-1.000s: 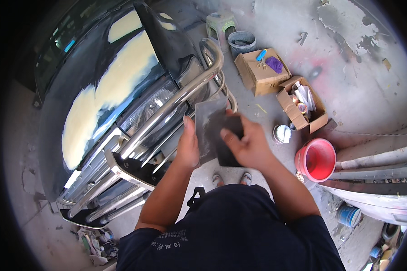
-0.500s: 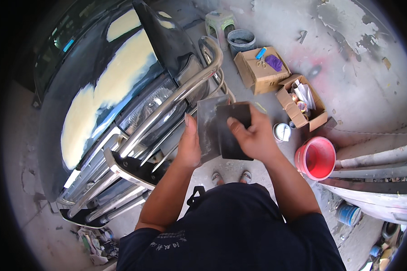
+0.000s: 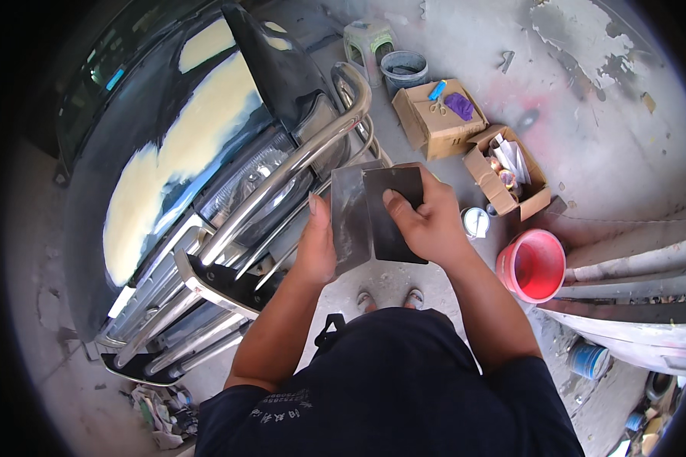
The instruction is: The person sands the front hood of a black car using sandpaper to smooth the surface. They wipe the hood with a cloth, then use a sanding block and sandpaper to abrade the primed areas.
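Note:
My left hand (image 3: 317, 245) is closed on the outer edge of a flat grey sheet (image 3: 350, 222) with whitish streaks, its thumb pointing up. My right hand (image 3: 433, 225) grips a flat black rectangular sheet (image 3: 387, 242), thumb across its face and fingers behind. The sheets meet edge to edge in front of my chest, angled to each other. They look like sandpaper, but whether they are joined I cannot tell. Left of my hands is a dark car hood (image 3: 160, 107) with cream filler patches (image 3: 198, 114), behind a chrome bull bar (image 3: 282, 160).
Ahead on the floor stand a stool (image 3: 370, 42), a grey bucket (image 3: 405, 72), a cardboard box (image 3: 450, 137) bearing scissors and a purple cloth, and an open box (image 3: 537, 199). To my right are a white can (image 3: 476, 222) and a red bucket (image 3: 532, 266).
Both hands have shifted very slightly. The black sheet has turned a little and moved up against the grey one, and my right hand is less blurred.

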`<state>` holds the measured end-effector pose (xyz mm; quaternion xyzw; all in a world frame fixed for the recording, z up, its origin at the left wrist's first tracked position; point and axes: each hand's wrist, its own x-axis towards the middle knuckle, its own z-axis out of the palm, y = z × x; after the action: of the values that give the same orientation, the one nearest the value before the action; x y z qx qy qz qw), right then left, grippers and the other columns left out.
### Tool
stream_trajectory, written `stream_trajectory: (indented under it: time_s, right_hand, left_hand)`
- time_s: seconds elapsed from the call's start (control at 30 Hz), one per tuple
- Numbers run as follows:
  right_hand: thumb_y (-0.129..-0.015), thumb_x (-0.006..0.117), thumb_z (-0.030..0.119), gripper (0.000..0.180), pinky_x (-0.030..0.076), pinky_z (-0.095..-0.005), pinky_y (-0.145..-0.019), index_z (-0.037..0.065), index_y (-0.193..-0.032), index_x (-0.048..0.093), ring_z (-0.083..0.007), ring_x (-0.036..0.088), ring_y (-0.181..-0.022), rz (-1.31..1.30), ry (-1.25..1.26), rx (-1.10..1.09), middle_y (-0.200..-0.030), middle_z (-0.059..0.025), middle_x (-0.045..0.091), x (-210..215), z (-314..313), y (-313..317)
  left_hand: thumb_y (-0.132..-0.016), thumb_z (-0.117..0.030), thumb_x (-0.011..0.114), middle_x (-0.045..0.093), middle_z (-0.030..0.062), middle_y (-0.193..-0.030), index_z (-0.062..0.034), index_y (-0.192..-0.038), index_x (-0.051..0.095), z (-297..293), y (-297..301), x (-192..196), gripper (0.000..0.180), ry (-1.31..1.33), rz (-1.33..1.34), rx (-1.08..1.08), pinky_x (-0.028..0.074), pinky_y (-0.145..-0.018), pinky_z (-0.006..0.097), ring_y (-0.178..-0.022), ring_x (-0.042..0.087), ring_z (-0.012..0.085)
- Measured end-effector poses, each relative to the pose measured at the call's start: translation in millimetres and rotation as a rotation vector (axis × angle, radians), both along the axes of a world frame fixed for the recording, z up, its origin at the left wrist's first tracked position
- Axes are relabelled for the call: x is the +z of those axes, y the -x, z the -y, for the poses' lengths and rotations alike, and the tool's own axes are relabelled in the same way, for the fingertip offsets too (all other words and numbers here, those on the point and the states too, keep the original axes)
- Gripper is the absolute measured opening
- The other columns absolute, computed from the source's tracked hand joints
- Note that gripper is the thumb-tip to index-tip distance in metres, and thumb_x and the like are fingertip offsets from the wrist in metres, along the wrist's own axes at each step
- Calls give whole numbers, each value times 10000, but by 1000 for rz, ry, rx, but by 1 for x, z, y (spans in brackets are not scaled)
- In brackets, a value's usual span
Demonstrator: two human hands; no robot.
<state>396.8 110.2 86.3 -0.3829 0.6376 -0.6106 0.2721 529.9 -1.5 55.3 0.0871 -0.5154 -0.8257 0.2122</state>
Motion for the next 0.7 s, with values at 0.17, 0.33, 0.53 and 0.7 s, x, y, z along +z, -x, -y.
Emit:
stream_trajectory:
  time_s: [0.17,0.33,0.53,0.7]
  right_hand:
    - [-847,615,83,223,515,-304,-657,-9,-1046,574,-222,670,-709,-422,141,-19,-790,-142,672,-25,-5,-25]
    - [-839,611,94,223,517,-347,-664,-7,-1034,576,-323,677,-752,-316,139,-19,-808,-198,656,-19,-4,-22]
    - [-825,603,88,246,510,-416,-729,2,-1052,562,-401,645,-810,-169,32,-44,-839,-226,643,-5,-3,2]
    - [-838,627,83,262,504,-310,-642,-12,-1076,572,-201,654,-692,-413,165,-26,-756,-149,649,-22,-10,-27]
  left_hand:
    - [-938,-659,174,499,124,-1344,-13,-1394,376,1,4,0,816,-48,-84,-53,381,-1042,359,-1212,505,224]
    - [-934,-663,197,492,118,-1356,-4,-1380,400,-2,1,-1,822,-22,0,-8,374,-1053,366,-1231,493,237]
    - [-944,-650,202,484,118,-1362,-2,-1389,385,-6,0,-2,807,49,7,14,366,-1054,367,-1214,503,231]
    - [-925,-678,186,498,145,-1341,9,-1394,360,-2,2,-7,850,0,-53,-49,405,-1022,392,-1191,523,253]
